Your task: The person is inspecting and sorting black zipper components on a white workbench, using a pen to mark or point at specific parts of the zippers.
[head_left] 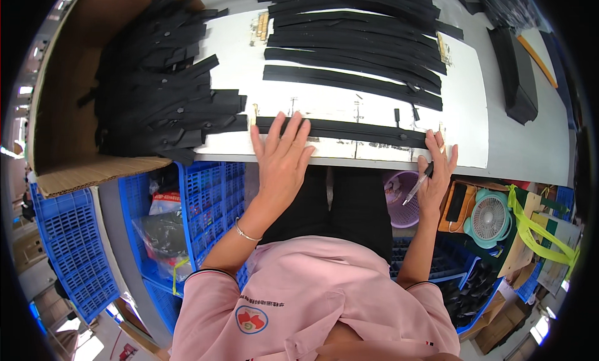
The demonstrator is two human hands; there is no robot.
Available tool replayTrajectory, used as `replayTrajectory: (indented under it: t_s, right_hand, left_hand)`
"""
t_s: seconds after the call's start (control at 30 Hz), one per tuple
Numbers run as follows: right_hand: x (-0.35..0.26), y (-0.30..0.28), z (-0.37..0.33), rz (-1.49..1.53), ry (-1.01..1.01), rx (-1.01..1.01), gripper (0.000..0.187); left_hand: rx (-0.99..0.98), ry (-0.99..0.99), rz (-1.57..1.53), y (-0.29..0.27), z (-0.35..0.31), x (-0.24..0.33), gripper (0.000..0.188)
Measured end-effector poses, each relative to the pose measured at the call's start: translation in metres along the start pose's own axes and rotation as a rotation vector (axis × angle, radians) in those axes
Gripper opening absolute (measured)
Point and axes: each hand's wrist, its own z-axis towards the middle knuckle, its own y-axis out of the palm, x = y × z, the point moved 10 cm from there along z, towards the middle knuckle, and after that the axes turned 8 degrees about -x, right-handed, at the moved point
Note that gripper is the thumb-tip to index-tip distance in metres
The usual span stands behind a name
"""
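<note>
Against the white board point(467, 114), a black zipper point(355, 131) is pressed by the flattened left hand point(281, 156) — and right hand point(435, 166), pen point(414, 191) grasped.

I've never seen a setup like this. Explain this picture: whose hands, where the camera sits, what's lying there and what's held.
There is no machine here, just a person's bare hands. A wide fisheye camera on the head looks down, so straight edges bend; the pink shirt is the wearer's own.

On the grey table lies a white board, bearing a row of black zippers. At left, a heap of black strips spills from a cardboard box onto the board.

The left hand lies flat across one end of the nearest zipper; the right hand touches its other end while holding a pen.
</note>
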Motion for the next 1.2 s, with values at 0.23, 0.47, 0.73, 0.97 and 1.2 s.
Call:
replayTrajectory:
  t_s: [0.23,0.47,0.73,0.97,1.2]
  right_hand:
    - [-0.002,-0.001,0.002,0.035,0.018,0.002,0.037]
    - [-0.045,-0.004,0.022,0.248,0.03,0.069,0.029]
    - [-0.144,0.066,0.068,1.014,0.129,-0.227,0.024]
    - [-0.162,0.112,0.09,0.978,0.197,-0.265,0.018]
    - [-0.172,0.113,0.088,0.868,0.072,-0.224,0.017]
  left_hand:
    - [-0.025,-0.058,0.006,-0.002,-0.022,-0.025,0.06]
    - [0.047,-0.081,-0.034,-0.003,-0.022,-0.025,0.063]
    - [0.104,-0.121,-0.079,-0.008,-0.025,-0.032,0.062]
    - [0.116,-0.11,-0.069,-0.009,-0.023,-0.031,0.066]
    - [0.164,-0.108,-0.052,-0.01,-0.025,-0.034,0.076]
